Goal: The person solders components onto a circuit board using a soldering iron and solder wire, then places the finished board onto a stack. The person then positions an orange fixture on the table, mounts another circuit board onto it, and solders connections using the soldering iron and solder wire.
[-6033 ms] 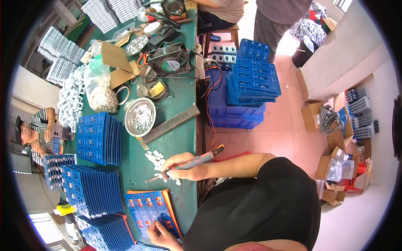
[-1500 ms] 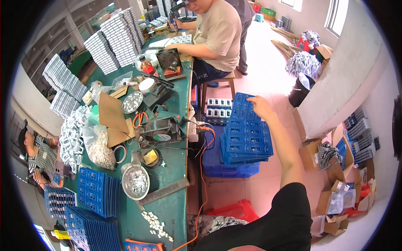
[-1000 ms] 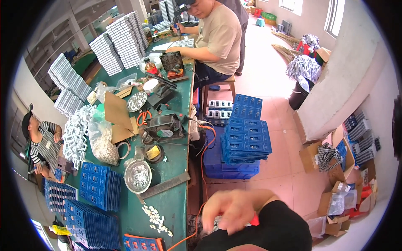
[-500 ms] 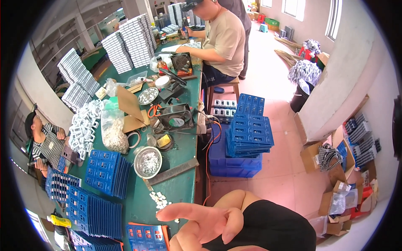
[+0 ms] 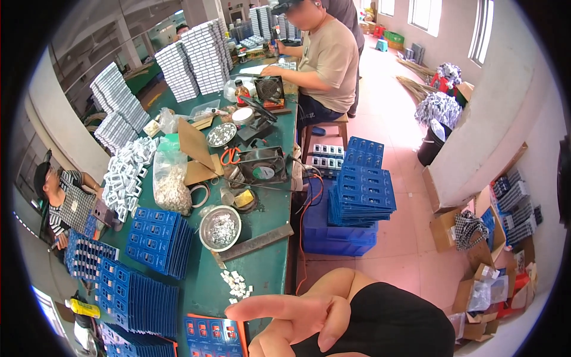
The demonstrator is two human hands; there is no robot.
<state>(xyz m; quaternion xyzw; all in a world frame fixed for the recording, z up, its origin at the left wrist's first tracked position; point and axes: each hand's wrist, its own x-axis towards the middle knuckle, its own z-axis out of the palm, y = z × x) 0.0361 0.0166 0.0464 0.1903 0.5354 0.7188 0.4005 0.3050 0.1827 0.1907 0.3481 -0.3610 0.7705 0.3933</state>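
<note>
What looks like my right hand (image 5: pixel 297 315) is at the lower middle. One finger stretches left and the thumb points down, with nothing visible between them. Below it, knuckles lie at the lower edge; I cannot tell whether they are its curled fingers or my left hand. Just beyond the fingertip, a small pile of white pieces (image 5: pixel 237 284) rests on the green table (image 5: pixel 205 285). Left of the hand lies a blue panel with pale-red patches (image 5: pixel 215 337) and orange edges. My bare knee (image 5: pixel 339 279) and black shorts (image 5: pixel 392 324) are behind the hand.
Stacked blue panels (image 5: pixel 143 297) stand left. A metal bowl (image 5: pixel 205 238), a flat bar (image 5: pixel 259 243) and a bag (image 5: pixel 169 184) lie farther off. More blue panels (image 5: pixel 363 193) sit on a blue crate (image 5: pixel 333 238). A person (image 5: pixel 330 53) works at the far end; another (image 5: pixel 74 202) sits left.
The whole view has shifted, so the table and its things appear slightly farther right. My visible hand keeps nearly the same pose, a little lower in the picture.
</note>
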